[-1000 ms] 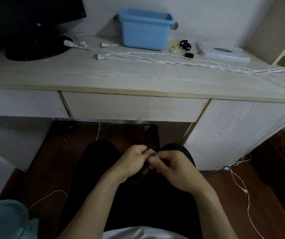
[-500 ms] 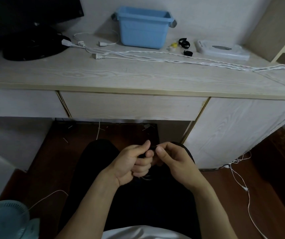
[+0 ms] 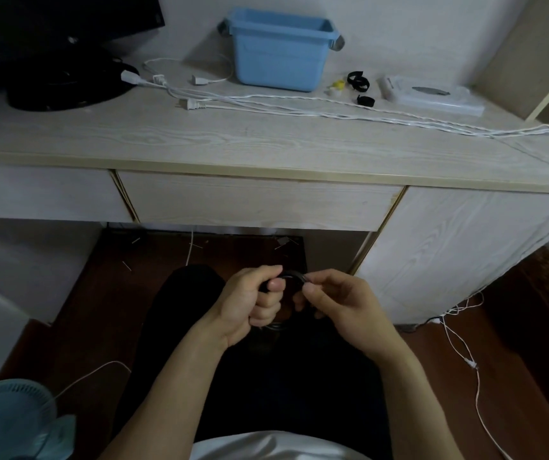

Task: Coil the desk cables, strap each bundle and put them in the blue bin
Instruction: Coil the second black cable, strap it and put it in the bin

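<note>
Sitting before the pale wood desk [image 3: 200, 141], both hands' grip holds a black cable [image 3: 294, 278].

A black monitor base [image 3: 67, 84] stands on the desk [image 3: 200, 144]. A teal fan [image 3: 11, 419] sits on the floor.

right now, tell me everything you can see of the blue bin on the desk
The blue bin is a light blue, plastic-looking rectangular tub with a thick rolled rim and a grey handle at each end. It stands upright and open-topped at the back of the pale wood-grain desk, close to the wall; whether it touches the wall is unclear. Its inside is hidden from this angle. A thin white cable curves by its left side. Neither hand touches it.
</note>
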The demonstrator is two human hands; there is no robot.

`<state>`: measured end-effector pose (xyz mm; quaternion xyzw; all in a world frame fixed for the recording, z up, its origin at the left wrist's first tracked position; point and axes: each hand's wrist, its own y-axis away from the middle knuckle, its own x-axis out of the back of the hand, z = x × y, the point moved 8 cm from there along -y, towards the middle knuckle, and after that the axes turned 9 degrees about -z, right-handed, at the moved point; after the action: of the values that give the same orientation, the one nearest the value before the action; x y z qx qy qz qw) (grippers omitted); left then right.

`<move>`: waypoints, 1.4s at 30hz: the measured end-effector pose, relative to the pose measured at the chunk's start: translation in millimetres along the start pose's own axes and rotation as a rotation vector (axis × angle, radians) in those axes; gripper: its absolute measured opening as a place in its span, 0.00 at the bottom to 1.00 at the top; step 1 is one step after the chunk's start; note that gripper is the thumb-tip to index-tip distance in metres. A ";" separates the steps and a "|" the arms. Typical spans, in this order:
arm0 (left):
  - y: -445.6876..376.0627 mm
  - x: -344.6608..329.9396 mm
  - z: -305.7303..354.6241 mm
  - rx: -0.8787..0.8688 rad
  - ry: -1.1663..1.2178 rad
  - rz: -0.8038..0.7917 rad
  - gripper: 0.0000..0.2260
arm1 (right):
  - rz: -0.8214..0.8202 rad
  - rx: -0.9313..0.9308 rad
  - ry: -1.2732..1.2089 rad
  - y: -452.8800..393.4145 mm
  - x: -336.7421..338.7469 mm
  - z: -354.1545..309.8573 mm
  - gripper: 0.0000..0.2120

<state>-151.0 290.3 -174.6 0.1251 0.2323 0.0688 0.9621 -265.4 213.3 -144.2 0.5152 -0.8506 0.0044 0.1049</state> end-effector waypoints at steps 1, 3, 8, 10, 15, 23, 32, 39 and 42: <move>2.6 2.1 2.3 0.001 -0.042 -0.022 0.17 | -0.023 -0.025 0.096 1.0 4.6 2.2 0.06; 7.7 5.9 4.8 0.030 -0.174 -0.074 0.16 | -0.005 -0.072 0.350 4.2 17.7 5.7 0.03; 9.2 5.9 0.2 0.152 -0.482 -0.105 0.15 | 0.162 0.100 0.270 9.2 36.6 -2.9 0.06; 7.9 5.3 2.8 0.133 -0.496 -0.091 0.15 | 0.184 0.141 0.237 8.3 34.7 -6.0 0.06; 8.7 11.7 11.0 -0.028 -0.139 -0.028 0.16 | 0.021 -0.039 0.218 6.5 24.5 5.8 0.12; 20.7 77.7 27.1 -0.402 0.787 0.299 0.18 | 0.190 -0.178 0.503 16.0 66.0 22.0 0.20; 18.2 82.0 27.4 -0.523 0.920 0.374 0.15 | -0.142 -0.137 0.741 -1.7 -13.2 16.0 0.17; 3.2 47.9 13.2 -0.174 -0.073 0.255 0.09 | -0.357 -0.040 0.617 6.3 -56.5 -14.6 0.12; 0.7 31.9 -1.1 0.001 -0.548 0.066 0.11 | -0.317 0.014 0.472 9.0 -48.9 -28.1 0.04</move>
<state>-123.4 297.4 -189.1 0.1469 -0.0408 0.0638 0.9862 -246.6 263.6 -124.8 0.6271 -0.7116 0.1137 0.2957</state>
